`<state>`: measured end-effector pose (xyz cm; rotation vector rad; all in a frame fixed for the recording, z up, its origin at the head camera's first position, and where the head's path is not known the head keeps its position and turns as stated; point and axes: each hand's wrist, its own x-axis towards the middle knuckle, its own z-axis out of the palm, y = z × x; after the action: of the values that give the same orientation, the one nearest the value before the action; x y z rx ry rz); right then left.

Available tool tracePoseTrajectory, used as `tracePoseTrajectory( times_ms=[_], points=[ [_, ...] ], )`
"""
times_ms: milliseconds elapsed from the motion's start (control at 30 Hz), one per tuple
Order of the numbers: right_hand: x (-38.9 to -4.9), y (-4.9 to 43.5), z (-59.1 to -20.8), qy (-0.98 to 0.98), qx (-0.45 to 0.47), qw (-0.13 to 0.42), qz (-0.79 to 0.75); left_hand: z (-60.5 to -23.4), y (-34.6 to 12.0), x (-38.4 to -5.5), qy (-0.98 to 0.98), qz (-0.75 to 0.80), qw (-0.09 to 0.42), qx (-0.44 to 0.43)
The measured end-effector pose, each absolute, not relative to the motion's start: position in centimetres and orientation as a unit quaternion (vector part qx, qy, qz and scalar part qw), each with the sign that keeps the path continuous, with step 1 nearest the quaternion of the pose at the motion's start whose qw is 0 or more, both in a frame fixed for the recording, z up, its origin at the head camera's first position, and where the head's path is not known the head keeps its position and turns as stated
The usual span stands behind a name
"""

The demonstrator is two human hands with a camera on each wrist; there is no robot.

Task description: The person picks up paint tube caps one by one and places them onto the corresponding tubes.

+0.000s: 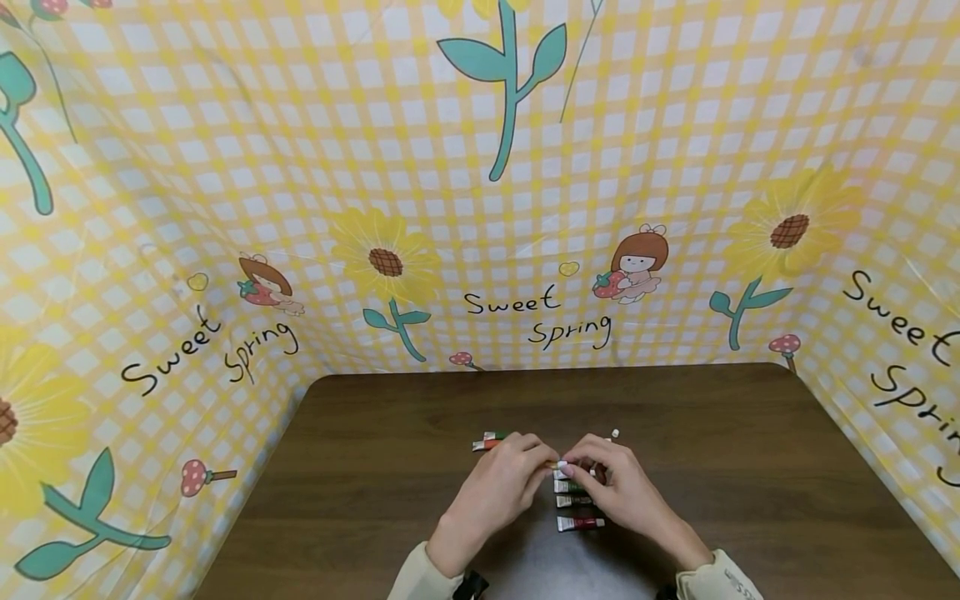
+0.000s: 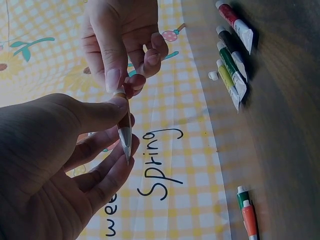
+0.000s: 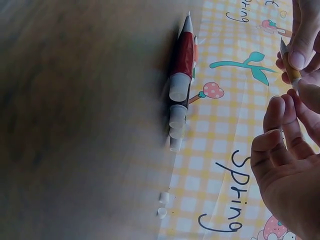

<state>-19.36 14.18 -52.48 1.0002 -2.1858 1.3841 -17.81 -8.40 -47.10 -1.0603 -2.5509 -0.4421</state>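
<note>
Yellow-and-white checked cloth, creased and printed with sunflowers, hung round a dark wood-grained table with rounded far corners. Above the wood, the left hand pinched a slim ochre tube between thumb and fingers, its flattened metallic tail pointing away from the right hand. Right thumb and fingertip closed on the white cap end — the remaining fingers loosely bent.

Below, smooth tubes with crimped silvery ends made a row: a yellow tube, a green tube, a blackish tube and, set slightly apart, a dark red tube. Two loose white caps sat near each other.

From the head view, fingers hid most of the ochre tube and several cap ends; an orange tube was partly covered by the left hand. Label print was too small to read, and the pale sleeves ran off the bottom border. Wood stretched widely either side — and some depth remained before the far edge.
</note>
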Motion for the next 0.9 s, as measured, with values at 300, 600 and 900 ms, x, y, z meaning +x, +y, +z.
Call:
tracePoseTrajectory(
  times_ms=[300,600,900],
  points=[
    [-19.33,14.18,-52.40,-0.773,0.352,0.180,0.496,-47.00,-8.39,-17.73,-0.897,-0.151,0.176,-0.375],
    [-19.15,14.24,-51.86,-0.762,0.366,0.179,0.503,-47.10,-8.37,-17.76,-0.897,-0.153,0.177,-0.374],
    [-19.26,14.28,-52.06,-0.773,0.357,0.178,0.493,-47.27,-8.34,-17.82,-0.898,-0.146,0.177,-0.375]
  ],
)
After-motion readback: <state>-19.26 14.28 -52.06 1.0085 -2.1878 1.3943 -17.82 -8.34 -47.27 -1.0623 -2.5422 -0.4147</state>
